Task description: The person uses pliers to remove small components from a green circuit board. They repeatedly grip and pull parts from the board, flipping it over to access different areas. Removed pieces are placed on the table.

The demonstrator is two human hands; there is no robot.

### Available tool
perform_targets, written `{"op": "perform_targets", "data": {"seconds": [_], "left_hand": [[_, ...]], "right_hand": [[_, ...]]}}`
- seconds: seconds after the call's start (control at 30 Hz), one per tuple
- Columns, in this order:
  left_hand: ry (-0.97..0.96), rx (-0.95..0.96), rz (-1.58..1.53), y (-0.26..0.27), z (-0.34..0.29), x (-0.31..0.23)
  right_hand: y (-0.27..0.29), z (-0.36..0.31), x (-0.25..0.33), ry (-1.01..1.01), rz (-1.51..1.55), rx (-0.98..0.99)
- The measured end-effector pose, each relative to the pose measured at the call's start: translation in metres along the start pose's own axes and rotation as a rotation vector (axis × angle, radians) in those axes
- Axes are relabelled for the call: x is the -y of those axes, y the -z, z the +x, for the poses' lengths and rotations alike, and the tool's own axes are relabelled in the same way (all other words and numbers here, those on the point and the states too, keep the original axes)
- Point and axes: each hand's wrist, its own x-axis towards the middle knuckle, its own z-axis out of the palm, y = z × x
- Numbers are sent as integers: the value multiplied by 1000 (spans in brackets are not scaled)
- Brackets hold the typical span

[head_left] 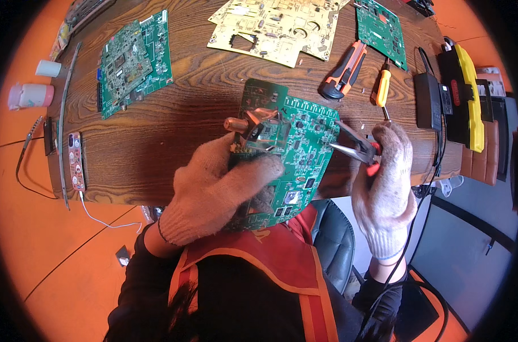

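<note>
A green circuit board (313,137) is tilted up over the table's near edge, packed with small components. My left hand (210,188), in a pale knit glove, grips it from the left side, thumb and fingers closed on it. Near the board's upper left, a shiny metal part with a copper-coloured round stub (236,124) stands out by my left fingers. My gloved right hand (387,176) is closed round red-handled pliers (358,149). Their jaws are spread, with the tips at the board's right edge; whether they touch it, I cannot tell.
Behind lie pale yellow boards (276,28), a green board (381,31) and two stacked boards (136,62). An orange-black utility knife (344,71) and yellow-handled screwdriver (383,85) sit at right. Beyond are a black power adapter (428,101) and a phone (76,162) at left.
</note>
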Motion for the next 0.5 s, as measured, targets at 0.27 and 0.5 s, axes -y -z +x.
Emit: {"op": "perform_targets", "data": {"seconds": [0.27, 0.5], "left_hand": [[9, 61, -54, 1, -2, -1], [-14, 70, -27, 3, -1, 1]], "right_hand": [[-18, 17, -2, 84, -203, -32], [-20, 23, -8, 112, -208, -11]]}}
